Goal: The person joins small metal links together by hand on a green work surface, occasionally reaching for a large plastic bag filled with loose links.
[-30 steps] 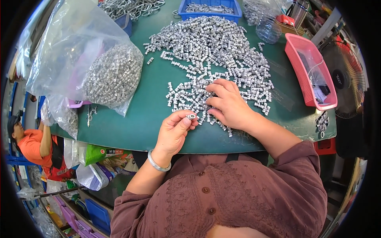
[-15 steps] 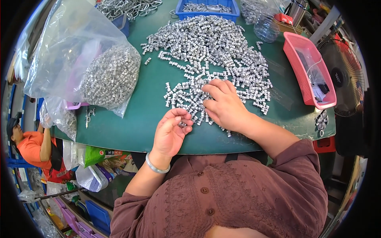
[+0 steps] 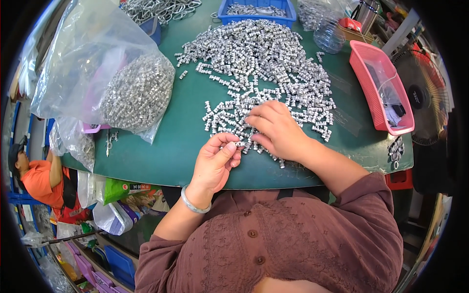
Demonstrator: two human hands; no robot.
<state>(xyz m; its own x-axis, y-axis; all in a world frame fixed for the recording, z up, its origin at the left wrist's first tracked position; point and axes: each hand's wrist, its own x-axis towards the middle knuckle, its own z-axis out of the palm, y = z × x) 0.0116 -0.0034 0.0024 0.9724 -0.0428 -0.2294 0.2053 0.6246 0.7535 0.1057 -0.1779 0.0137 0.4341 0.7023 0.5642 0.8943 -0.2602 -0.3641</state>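
A large heap of small silvery metal fittings (image 3: 254, 49) spreads over the green table, thinning out toward me. My left hand (image 3: 215, 163), with a pale bangle (image 3: 194, 202) on its wrist, is at the heap's near left edge. Its thumb and fingers pinch one small silvery metal fitting (image 3: 238, 144). Just to the right, my right hand (image 3: 278, 129) rests over the loose near part of the heap. Its fingers are bent and the thumb stands apart from them, with the fingertips among the fittings; I see nothing held there.
At left stands a clear plastic bag (image 3: 137, 95) full of similar fittings. A blue tray (image 3: 256, 18) of metal parts sits at the far edge. On the right are a pink basket (image 3: 359, 73), a fan (image 3: 420, 95) and a clear plastic jar (image 3: 330, 36). A person in orange (image 3: 44, 183) is at far left.
My left thumb and fingers have closed into a pinch on a small metal fitting. My right hand has shifted slightly left and toward me over the heap.
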